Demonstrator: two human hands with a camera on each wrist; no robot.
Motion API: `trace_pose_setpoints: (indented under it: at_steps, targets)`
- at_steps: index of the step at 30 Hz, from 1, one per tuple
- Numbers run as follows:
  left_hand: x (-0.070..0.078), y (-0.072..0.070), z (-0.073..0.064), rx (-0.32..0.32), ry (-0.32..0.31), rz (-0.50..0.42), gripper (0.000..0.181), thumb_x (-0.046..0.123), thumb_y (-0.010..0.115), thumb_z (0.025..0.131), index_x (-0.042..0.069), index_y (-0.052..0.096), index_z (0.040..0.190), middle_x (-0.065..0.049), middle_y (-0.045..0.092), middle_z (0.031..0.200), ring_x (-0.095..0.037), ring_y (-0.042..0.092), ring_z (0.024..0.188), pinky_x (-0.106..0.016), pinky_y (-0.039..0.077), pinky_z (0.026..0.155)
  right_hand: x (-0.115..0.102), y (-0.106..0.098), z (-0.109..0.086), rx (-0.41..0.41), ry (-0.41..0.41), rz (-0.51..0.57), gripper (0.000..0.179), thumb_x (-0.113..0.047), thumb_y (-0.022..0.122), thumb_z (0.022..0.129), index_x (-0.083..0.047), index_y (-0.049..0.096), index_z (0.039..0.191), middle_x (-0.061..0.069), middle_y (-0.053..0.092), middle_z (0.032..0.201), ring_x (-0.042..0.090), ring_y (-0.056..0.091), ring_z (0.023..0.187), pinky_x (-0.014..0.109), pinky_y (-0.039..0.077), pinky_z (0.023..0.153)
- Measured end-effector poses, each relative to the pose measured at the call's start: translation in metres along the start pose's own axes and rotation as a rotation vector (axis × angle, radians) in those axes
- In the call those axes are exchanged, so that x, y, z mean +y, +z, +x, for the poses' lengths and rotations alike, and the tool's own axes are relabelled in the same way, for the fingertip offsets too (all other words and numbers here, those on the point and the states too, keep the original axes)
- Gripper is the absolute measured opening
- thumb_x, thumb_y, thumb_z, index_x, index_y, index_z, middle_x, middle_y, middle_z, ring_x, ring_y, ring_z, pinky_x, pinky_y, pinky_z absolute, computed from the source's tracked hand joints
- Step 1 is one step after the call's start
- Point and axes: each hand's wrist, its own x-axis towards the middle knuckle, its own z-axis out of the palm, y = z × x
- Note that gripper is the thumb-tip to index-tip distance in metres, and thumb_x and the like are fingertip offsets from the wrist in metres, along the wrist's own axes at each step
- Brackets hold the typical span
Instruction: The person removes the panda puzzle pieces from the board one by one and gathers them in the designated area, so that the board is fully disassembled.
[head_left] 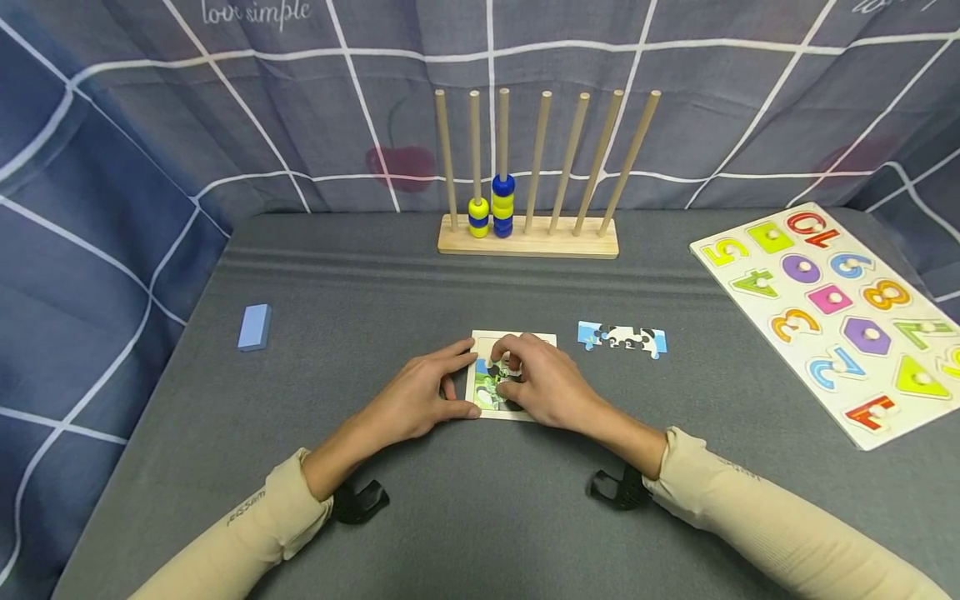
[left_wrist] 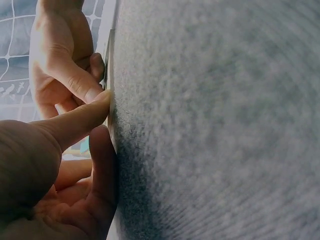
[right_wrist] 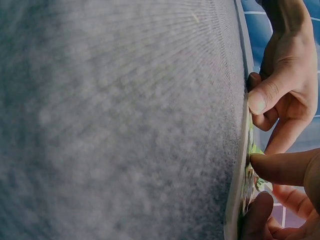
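A small square jigsaw board (head_left: 540,337) with a pale wooden rim lies flat on the table, partly filled with a green and blue picture. My left hand (head_left: 416,396) holds the board by its left side, thumb at the near corner and index finger farther up the edge. Over the picture, my right hand (head_left: 553,385) curls, thumb and fingers pinching a puzzle piece (right_wrist: 260,184) that shows green in the right wrist view and is largely hidden. Right of the board, several joined panda puzzle pieces (head_left: 622,336) lie on the table.
A wooden peg rack (head_left: 528,242) with blue and yellow beads stands at the back. To the right lies a number-and-shape peg board (head_left: 810,337). A blue block (head_left: 254,327) sits at the left. A checked curtain (head_left: 300,117) hangs behind the grey table (head_left: 360,283).
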Motion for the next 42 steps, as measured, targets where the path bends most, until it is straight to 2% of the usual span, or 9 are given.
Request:
trace_pose_setpoints:
  at_steps: [9, 14, 17, 24, 31, 36, 42]
  targets:
    - [-0.0020, -0.0017, 0.0001, -0.027, 0.005, -0.033, 0.072, 0.021, 0.083, 0.081, -0.004, 0.052, 0.140, -0.016, 0.037, 0.154, -0.003, 0.054, 0.060, -0.025, 0.047, 0.063, -0.0010, 0.0002, -0.0011, 0.007, 0.005, 0.003, 0.029, -0.011, 0.078, 0.080, -0.015, 0.066, 0.105, 0.000, 0.056, 0.087, 0.011, 0.050, 0.067, 0.034, 0.041, 0.060]
    - [-0.0026, -0.0029, 0.0003, -0.021, 0.005, -0.078, 0.063, 0.022, 0.077, 0.088, -0.004, 0.053, 0.139, -0.016, 0.038, 0.153, -0.005, 0.053, 0.055, -0.026, 0.046, 0.054, -0.0015, 0.0003, -0.0014, 0.009, 0.003, 0.009, 0.029, -0.010, 0.078, 0.080, -0.015, 0.066, 0.106, 0.000, 0.056, 0.087, 0.011, 0.050, 0.067, 0.034, 0.041, 0.059]
    - [-0.0008, -0.0027, 0.0007, -0.009, 0.005, -0.060, 0.061, 0.019, 0.077, 0.088, -0.004, 0.053, 0.139, -0.017, 0.038, 0.153, -0.005, 0.052, 0.053, -0.025, 0.045, 0.052, -0.0017, 0.0008, -0.0013, 0.012, -0.002, 0.012, 0.028, -0.010, 0.078, 0.080, -0.016, 0.066, 0.105, -0.001, 0.056, 0.088, 0.010, 0.049, 0.066, 0.034, 0.041, 0.058]
    - [0.0010, -0.0017, 0.0014, 0.014, 0.000, -0.038, 0.061, 0.017, 0.079, 0.086, -0.004, 0.055, 0.137, -0.018, 0.040, 0.151, -0.003, 0.051, 0.052, -0.024, 0.045, 0.051, 0.0008, 0.0014, -0.0003, 0.020, -0.033, 0.045, 0.025, -0.007, 0.077, 0.081, -0.015, 0.065, 0.101, -0.002, 0.057, 0.086, 0.009, 0.050, 0.066, 0.034, 0.041, 0.058]
    - [0.0008, -0.0016, 0.0025, 0.016, 0.016, -0.042, 0.061, 0.018, 0.079, 0.085, -0.005, 0.056, 0.136, -0.019, 0.041, 0.150, -0.003, 0.052, 0.051, -0.024, 0.046, 0.050, 0.0035, -0.0023, 0.0017, 0.008, -0.047, 0.137, 0.019, 0.002, 0.069, 0.083, -0.012, 0.067, 0.095, -0.003, 0.058, 0.079, 0.010, 0.051, 0.063, 0.032, 0.042, 0.060]
    - [0.0004, -0.0013, 0.0034, 0.014, 0.011, -0.037, 0.062, 0.019, 0.080, 0.085, -0.005, 0.056, 0.137, -0.019, 0.041, 0.151, -0.003, 0.050, 0.049, -0.024, 0.045, 0.050, 0.0030, -0.0051, 0.0019, -0.021, -0.046, 0.171, 0.016, 0.004, 0.065, 0.088, -0.011, 0.067, 0.095, -0.003, 0.059, 0.076, 0.010, 0.052, 0.063, 0.032, 0.043, 0.061]
    - [0.0000, -0.0014, 0.0032, 0.010, 0.013, -0.048, 0.062, 0.019, 0.080, 0.085, -0.005, 0.055, 0.137, -0.020, 0.040, 0.151, -0.004, 0.050, 0.045, -0.024, 0.045, 0.049, 0.0028, -0.0053, 0.0017, -0.019, -0.028, 0.197, 0.014, 0.002, 0.064, 0.089, -0.010, 0.068, 0.095, -0.004, 0.061, 0.075, 0.009, 0.054, 0.062, 0.031, 0.045, 0.062]
